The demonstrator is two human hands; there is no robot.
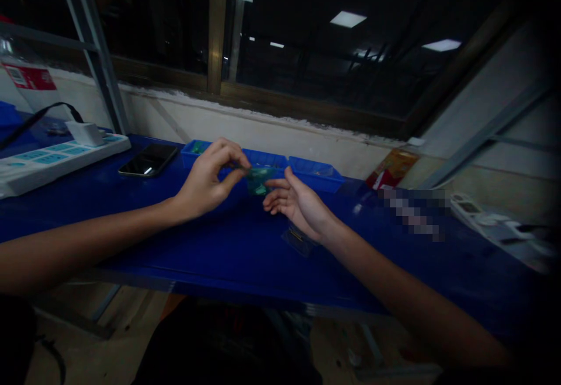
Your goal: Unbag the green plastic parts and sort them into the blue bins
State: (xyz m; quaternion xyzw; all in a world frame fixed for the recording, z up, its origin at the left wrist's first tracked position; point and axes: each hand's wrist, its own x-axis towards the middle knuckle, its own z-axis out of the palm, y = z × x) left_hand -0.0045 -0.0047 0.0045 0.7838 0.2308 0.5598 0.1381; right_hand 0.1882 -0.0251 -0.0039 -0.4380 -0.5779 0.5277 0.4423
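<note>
My left hand [209, 177] is raised over the blue table [228, 250], its thumb and fingers pinched on the edge of a small clear greenish bag [258, 178]. My right hand [294, 203] is just to the right of the bag, palm up, fingers loosely curled, with its fingertips touching the bag's lower side. A small clear packet [298, 239] lies flat on the table under my right wrist. Blue bins [302, 170] stand in a row right behind both hands.
A black phone [149, 159] lies on the table at the left. A white power strip [52, 158] with a plugged-in adapter and black cable sits at the far left. A red and yellow packet [391, 169] leans by the wall. White devices [495, 221] lie at the right.
</note>
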